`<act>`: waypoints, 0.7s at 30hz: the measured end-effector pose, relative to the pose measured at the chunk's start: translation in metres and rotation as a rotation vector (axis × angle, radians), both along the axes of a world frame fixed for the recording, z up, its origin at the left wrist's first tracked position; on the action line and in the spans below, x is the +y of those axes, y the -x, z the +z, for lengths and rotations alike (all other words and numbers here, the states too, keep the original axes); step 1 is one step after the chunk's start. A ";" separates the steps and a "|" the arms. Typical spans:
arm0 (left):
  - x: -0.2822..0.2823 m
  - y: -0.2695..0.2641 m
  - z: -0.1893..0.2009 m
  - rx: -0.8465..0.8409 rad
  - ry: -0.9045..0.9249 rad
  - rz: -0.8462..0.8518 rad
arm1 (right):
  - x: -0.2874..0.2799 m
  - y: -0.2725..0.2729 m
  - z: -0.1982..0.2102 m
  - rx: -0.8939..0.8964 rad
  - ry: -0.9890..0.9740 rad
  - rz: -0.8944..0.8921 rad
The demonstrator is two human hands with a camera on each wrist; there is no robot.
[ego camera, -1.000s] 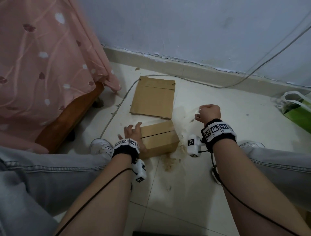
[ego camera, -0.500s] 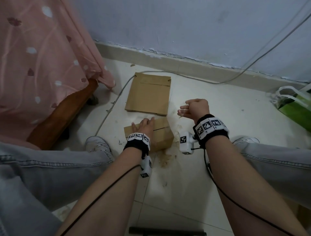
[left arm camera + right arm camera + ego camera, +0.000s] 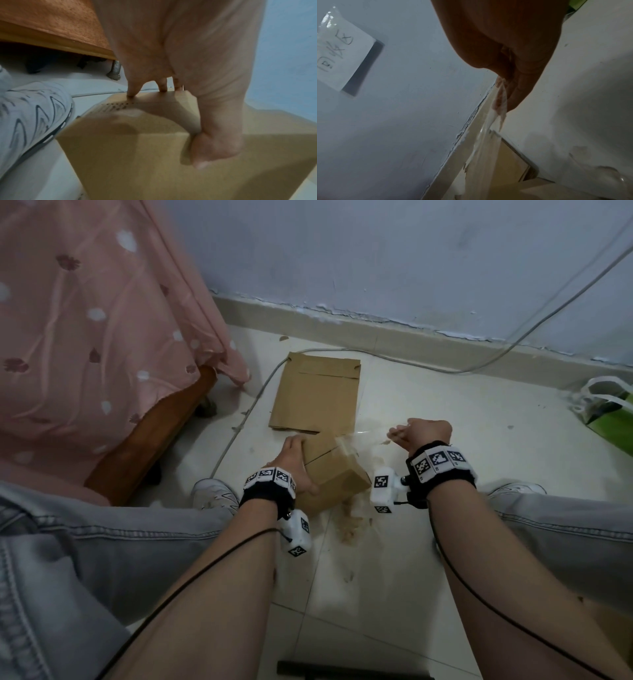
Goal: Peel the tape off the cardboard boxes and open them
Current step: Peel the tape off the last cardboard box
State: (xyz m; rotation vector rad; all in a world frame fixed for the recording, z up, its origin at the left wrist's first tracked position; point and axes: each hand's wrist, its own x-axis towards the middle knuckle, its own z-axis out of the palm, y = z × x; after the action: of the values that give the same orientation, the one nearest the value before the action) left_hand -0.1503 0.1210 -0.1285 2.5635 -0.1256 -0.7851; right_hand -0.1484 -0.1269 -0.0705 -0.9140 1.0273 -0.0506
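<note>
The left hand holds the small brown cardboard box steady so the right hand can pinch and pull its clear sticky tape off.

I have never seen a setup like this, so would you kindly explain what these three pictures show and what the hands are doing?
No machine here: a person sits on the floor wearing three cameras. The head view looks down on both arms; each wrist view looks along one hand. The left hand steadies a small cardboard box, thumb and fingers gripping its edges in the left wrist view. The right hand pinches a strip of clear tape, stretched from the box. A flattened cardboard box lies behind on the tiled floor.
</note>
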 end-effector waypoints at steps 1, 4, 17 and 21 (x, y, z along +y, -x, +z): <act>0.002 0.001 -0.001 -0.004 0.010 -0.007 | 0.003 -0.001 0.000 0.001 0.033 0.022; 0.005 0.001 0.000 -0.025 -0.030 -0.031 | 0.012 -0.004 0.002 0.089 0.291 0.061; 0.038 -0.002 0.005 -0.043 0.105 0.162 | -0.088 -0.010 0.040 0.022 0.627 0.038; 0.021 -0.003 0.012 -0.061 0.182 0.189 | -0.069 -0.015 0.012 0.050 0.595 0.129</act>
State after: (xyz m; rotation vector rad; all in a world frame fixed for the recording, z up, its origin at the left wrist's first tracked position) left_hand -0.1471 0.1424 -0.1169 2.3858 0.0253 -0.5963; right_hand -0.1334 -0.1961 -0.0586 -1.5261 1.0134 -0.2353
